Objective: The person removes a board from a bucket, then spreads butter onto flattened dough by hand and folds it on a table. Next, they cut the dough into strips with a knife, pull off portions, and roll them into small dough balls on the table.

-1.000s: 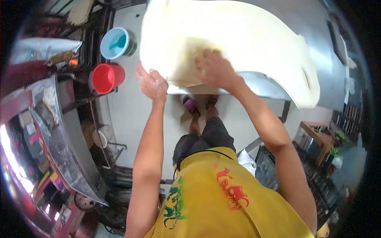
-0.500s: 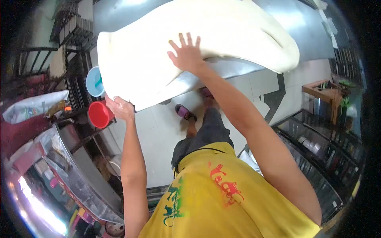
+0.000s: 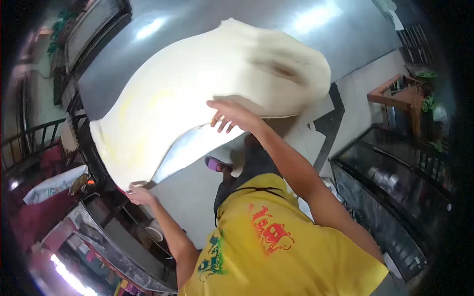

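Note:
A large, pale sheet of dough (image 3: 182,93) spreads over the metal table (image 3: 192,19), with its left end drawn out past the table's near-left corner. At that end, my left hand (image 3: 140,193) is closed on the dough's lower corner. My right hand (image 3: 233,116) is over the near edge of the sheet, fingers apart and bent downward. A fold with a dark hollow shows in the right part of the dough, which is blurred by motion. Between my hands the dough's near edge curves back and bares a strip of shiny tabletop.
A glass-topped case (image 3: 385,197) stands at the right, with a wooden frame (image 3: 392,96) beyond it. Low at the left are a grey trough-like counter (image 3: 123,241) and a white sack (image 3: 57,185). A sandalled foot (image 3: 215,164) is on the floor below the table.
My right hand has come off its flat press on the dough and moved toward the near edge. My left hand and the dough corner sit lower and farther left; the buckets there are now covered.

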Motion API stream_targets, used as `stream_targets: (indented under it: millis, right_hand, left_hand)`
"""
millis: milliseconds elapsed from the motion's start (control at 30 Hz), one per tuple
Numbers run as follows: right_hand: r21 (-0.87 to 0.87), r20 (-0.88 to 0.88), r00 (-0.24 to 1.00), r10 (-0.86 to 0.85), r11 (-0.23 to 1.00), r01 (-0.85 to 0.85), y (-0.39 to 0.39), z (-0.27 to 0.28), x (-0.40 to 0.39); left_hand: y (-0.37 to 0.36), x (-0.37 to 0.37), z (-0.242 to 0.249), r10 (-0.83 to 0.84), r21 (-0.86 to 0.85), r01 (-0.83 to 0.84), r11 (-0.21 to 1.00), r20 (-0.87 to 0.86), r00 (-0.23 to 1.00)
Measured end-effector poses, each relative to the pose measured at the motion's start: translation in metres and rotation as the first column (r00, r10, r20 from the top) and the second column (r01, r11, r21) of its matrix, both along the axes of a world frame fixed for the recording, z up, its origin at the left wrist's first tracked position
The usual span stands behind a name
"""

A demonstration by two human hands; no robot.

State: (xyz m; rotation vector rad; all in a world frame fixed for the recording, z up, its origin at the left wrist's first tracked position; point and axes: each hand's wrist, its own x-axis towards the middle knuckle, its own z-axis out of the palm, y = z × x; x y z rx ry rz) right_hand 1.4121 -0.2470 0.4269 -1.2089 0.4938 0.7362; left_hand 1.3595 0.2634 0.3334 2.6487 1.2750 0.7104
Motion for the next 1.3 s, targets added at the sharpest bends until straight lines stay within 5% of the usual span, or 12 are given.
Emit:
stream_targets:
  millis: [67, 200, 267, 367, 500, 567, 767, 900, 967, 1033, 1167, 1300]
  right_hand:
    - [-0.271, -0.026, 0.996, 0.087, 0.958, -0.091, -0.044, 0.017, -0.015]
    - [-0.843, 0.538, 0.767, 0.350, 0.222, 0.490, -0.168, -0.042, -0.067]
    - [-0.835, 0.412, 0.846, 0.338, -0.230, 0.499, -0.219, -0.060, -0.078]
    - [-0.883, 0.167, 0.817, 0.553, -0.284, 0.373, -0.246, -0.053, -0.082]
    - [-0.994, -0.106, 0.775, 0.623, -0.037, -0.106, -0.290, -0.042, -0.072]
    - [-0.900, 0.429, 0.890, 0.152, -0.011, 0.436, -0.287, -0.034, -0.085]
    - [-0.868, 0.484, 0.873, -0.061, -0.155, 0.471, -0.287, -0.114, -0.094]
    - [-0.333, 0.252, 0.721, -0.645, 0.642, 0.690, -0.296, -0.050, -0.078]
    - [-0.166, 0.328, 0.764, -0.556, 0.762, 0.626, -0.264, -0.008, -0.064]
    - [-0.431, 0.705, 0.709, 0.007, 0.798, 0.421, -0.234, 0.011, -0.057]
    - [-0.499, 0.323, 0.946, -0.013, 0.847, 0.182, -0.192, 0.059, -0.030]
    - [-0.694, 0.407, 0.869, 0.283, 0.714, 0.093, -0.252, 0.003, 0.022]
  left_hand:
    - [-0.096, -0.011, 0.010, -0.283, 0.090, 0.278, 0.956, 0.060, 0.957]
    - [-0.351, -0.018, 0.036, -0.496, -0.704, 0.603, 0.376, 0.397, 0.773]
    - [-0.442, 0.003, 0.088, -0.992, -0.369, 0.921, 0.123, -0.065, 0.106]
    - [-0.531, 0.026, 0.070, -0.987, -0.381, 0.919, -0.100, -0.078, -0.140]
    - [-0.548, 0.041, 0.038, -0.948, -0.338, 0.913, -0.229, -0.135, -0.288]
    - [-0.541, 0.036, 0.040, -0.950, -0.362, 0.902, -0.235, -0.113, -0.293]
    - [-0.543, 0.002, 0.069, -0.990, -0.643, 0.753, -0.138, 0.073, -0.119]
    - [-0.555, -0.031, 0.078, -0.958, -0.766, 0.578, -0.281, 0.189, -0.215]
    - [-0.565, -0.036, 0.092, -0.972, -0.822, 0.524, -0.224, 0.225, -0.062]
    - [-0.589, -0.051, 0.083, -0.901, -0.814, 0.555, -0.172, 0.358, 0.245]
    - [-0.622, -0.042, 0.067, -0.681, -0.914, 0.400, -0.064, 0.332, 0.652]
    - [-0.584, -0.026, 0.032, -0.474, -0.784, 0.322, -0.531, 0.590, 0.654]
